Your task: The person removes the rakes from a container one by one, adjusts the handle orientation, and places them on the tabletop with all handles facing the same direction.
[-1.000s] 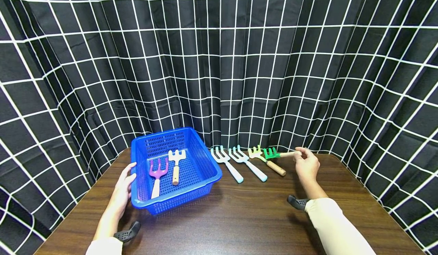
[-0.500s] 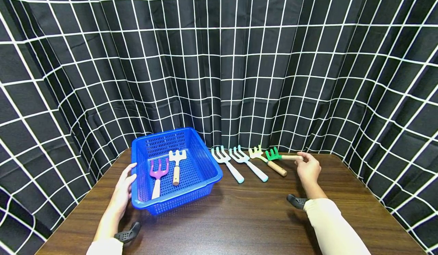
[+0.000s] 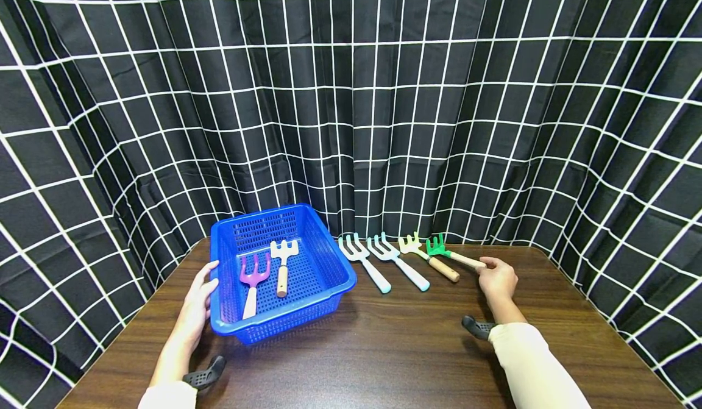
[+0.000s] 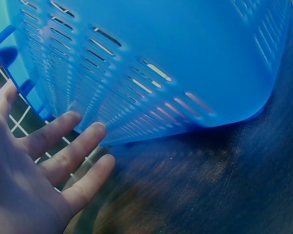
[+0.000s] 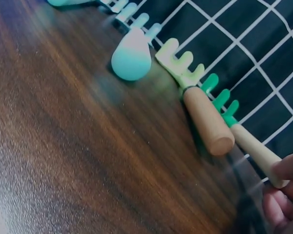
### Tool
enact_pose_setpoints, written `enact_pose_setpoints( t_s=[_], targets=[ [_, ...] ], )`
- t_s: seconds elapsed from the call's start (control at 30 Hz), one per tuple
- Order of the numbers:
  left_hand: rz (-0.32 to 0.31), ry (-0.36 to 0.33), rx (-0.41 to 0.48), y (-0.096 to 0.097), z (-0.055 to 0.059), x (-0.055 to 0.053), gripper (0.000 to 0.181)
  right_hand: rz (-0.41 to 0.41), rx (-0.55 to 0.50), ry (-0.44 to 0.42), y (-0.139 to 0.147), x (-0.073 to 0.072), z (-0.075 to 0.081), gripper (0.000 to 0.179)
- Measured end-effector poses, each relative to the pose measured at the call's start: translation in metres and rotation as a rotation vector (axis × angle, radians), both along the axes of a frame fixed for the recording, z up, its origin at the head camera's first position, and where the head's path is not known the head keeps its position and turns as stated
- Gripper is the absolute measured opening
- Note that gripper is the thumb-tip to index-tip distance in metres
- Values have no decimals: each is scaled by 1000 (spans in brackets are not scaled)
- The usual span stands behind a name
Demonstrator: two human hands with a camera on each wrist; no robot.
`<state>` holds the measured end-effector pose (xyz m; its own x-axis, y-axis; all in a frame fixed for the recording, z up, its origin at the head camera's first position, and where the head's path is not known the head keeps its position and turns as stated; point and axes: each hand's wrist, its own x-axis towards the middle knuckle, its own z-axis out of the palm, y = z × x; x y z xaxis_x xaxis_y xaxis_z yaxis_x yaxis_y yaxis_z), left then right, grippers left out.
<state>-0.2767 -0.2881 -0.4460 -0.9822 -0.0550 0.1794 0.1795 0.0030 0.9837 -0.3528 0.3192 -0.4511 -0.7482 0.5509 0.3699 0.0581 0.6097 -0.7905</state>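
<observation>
My right hand [image 3: 498,280] pinches the wooden handle end of a small green hand rake [image 3: 437,247], whose tines point left toward the curtain. In the right wrist view, thumb and finger meet at the tip of that pale handle [image 5: 258,147]. Beside it lies a yellow-green hand rake [image 3: 441,269] with a thicker wooden handle. My left hand [image 3: 193,305] touches the left side of a blue plastic basket [image 3: 285,315], its fingers extended along the slotted wall in the left wrist view. Inside the basket lie a purple hand rake [image 3: 251,281] and a cream hand rake [image 3: 282,266].
Two pale blue hand rakes [image 3: 374,273] lie side by side between the basket and the yellow-green one, handles toward me. A black curtain [image 3: 417,122] with a white grid closes off the back of the brown wooden table [image 3: 384,348].
My right hand has moved slightly toward me, swinging the green rake's handle down so that it slants closer to its neighbours' angle. The left hand and basket stay put.
</observation>
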Motion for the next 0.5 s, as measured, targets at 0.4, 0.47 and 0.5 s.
enact_pose_setpoints(
  t_s=[0.4, 0.47, 0.5],
  targets=[
    [-7, 13, 3, -1, -2, -1, 47, 48, 85, -98, 0, -2, -12, 26],
    [-9, 15, 2, -2, -2, -1, 47, 54, 90, -101, -1, -1, -11, 26],
    [-9, 18, 2, -2, -2, -1, 47, 57, 90, -100, -2, -1, -11, 26]
  ],
)
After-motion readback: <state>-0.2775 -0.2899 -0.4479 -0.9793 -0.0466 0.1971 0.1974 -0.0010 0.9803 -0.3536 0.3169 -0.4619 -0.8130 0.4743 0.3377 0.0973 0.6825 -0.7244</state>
